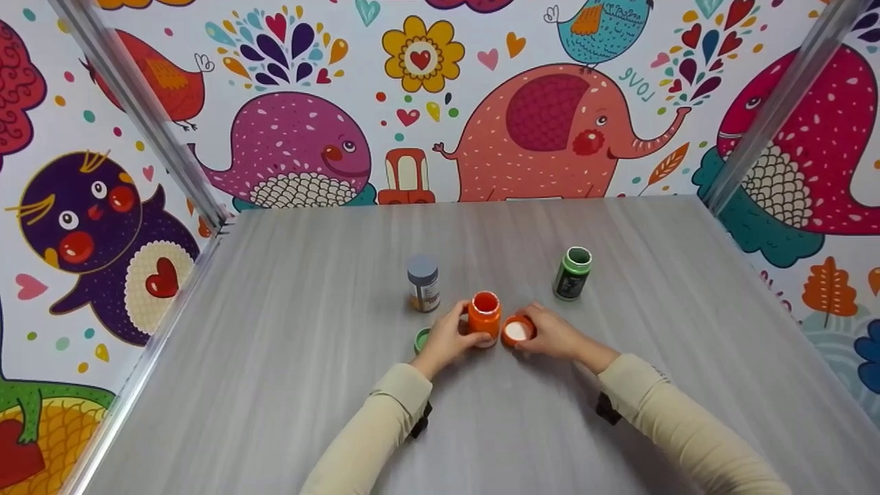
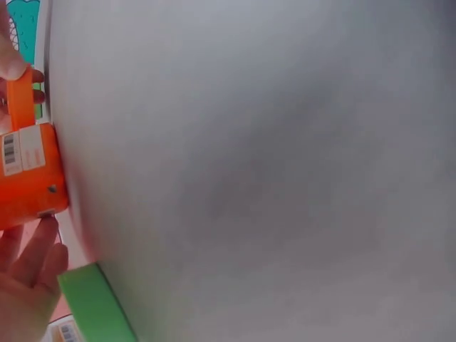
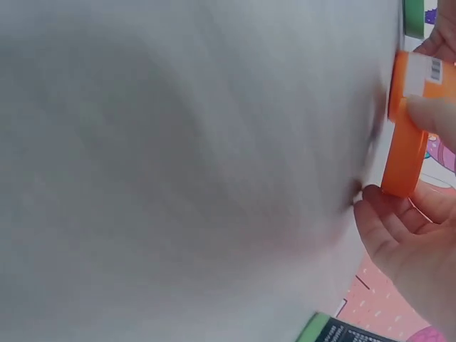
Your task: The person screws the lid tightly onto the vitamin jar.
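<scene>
An open orange jar (image 1: 484, 320) stands upright on the table, and my left hand (image 1: 445, 338) grips it around its left side. Just right of the jar, my right hand (image 1: 554, 334) pinches an orange lid (image 1: 517, 331), its white inside facing up. In the right wrist view the lid (image 3: 405, 157) is between thumb and fingers, right beside the jar (image 3: 426, 75). The left wrist view shows a barcode label on the jar (image 2: 32, 174). Partly hidden behind my left hand, a green lid (image 1: 421, 338) lies on the table.
A clear jar with a grey lid (image 1: 423, 283) stands behind my left hand. Farther right is an uncapped green jar (image 1: 572, 275) with a dark label. The grey table (image 1: 309, 289) meets walls printed with cartoon animals, with metal posts (image 1: 777, 103) at the back corners.
</scene>
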`<state>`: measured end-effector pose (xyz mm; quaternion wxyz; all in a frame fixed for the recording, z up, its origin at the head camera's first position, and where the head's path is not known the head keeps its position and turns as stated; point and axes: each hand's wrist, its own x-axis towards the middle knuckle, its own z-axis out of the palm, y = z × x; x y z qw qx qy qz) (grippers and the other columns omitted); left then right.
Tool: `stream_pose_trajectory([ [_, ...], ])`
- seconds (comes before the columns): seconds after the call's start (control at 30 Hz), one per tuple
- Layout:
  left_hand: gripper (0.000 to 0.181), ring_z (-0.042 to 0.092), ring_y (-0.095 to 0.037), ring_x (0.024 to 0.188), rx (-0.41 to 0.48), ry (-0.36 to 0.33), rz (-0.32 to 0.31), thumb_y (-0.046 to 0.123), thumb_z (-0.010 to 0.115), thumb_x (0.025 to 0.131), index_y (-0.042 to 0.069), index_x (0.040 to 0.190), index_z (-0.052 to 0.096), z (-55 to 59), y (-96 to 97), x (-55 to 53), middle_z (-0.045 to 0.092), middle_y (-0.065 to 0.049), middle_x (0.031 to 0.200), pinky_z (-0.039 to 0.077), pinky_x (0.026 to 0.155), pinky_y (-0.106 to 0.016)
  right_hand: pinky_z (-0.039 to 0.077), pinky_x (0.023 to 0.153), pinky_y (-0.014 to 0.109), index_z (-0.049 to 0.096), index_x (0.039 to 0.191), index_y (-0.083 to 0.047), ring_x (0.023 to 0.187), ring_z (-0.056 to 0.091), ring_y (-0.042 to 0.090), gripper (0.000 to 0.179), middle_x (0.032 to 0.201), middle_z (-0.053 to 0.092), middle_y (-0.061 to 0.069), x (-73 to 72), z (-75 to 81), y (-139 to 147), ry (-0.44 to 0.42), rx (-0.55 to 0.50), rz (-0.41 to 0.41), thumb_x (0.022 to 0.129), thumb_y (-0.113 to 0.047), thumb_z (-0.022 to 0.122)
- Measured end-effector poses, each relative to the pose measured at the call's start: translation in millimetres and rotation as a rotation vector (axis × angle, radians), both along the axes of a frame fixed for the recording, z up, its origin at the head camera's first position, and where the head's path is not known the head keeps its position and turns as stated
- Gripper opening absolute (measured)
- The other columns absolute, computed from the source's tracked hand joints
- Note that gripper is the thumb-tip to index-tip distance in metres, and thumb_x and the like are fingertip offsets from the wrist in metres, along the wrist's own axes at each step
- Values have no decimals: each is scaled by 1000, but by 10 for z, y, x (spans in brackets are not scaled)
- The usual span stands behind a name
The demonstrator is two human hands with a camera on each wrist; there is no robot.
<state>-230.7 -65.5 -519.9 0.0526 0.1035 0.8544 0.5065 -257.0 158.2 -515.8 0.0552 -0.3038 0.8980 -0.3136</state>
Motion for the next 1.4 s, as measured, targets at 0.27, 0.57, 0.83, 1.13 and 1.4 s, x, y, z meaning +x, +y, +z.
stream_pose_trajectory([
  [0.27, 68, 53, -21, 105, -62, 12, -50, 32, 71, 78, 7, 134, 42, -5, -1, 18, 55, -9, 125, 42, 95, -38, 48, 79, 41, 54, 107, 7, 89, 55, 26, 44, 99, 54, 15, -41, 132, 68, 12, -10, 33, 74, -15, 73],
  [0.57, 62, 54, -25, 103, -71, 30, -68, 27, 72, 78, 3, 129, 45, -11, -18, 8, 56, -12, 119, 43, 93, -39, 48, 76, 36, 55, 110, 4, 90, 53, 23, 41, 102, 55, 14, -13, 437, 32, 58, -43, 34, 75, -12, 72],
  [0.83, 65, 52, -24, 111, -119, 10, -86, 27, 72, 78, 3, 131, 43, -37, -15, 22, 55, -12, 124, 39, 99, -38, 46, 86, 44, 52, 117, 7, 99, 52, 29, 48, 110, 54, 17, -19, 570, -37, 124, -39, 56, 76, -9, 70],
  [1.13, 63, 56, -23, 107, -143, 14, -84, 26, 74, 77, 5, 129, 46, -12, 2, 16, 59, -9, 120, 42, 96, -37, 45, 89, 43, 50, 122, 7, 103, 48, 29, 54, 114, 53, 16, 7, 725, -76, 188, 63, 95, 75, -9, 71],
  [1.4, 60, 57, -22, 106, -136, 24, -71, 26, 75, 75, 6, 126, 49, 8, 10, 4, 60, -9, 119, 43, 95, -37, 49, 84, 36, 49, 122, 5, 96, 52, 23, 54, 112, 52, 14, 24, 833, -114, 258, 124, 154, 76, -12, 73],
])
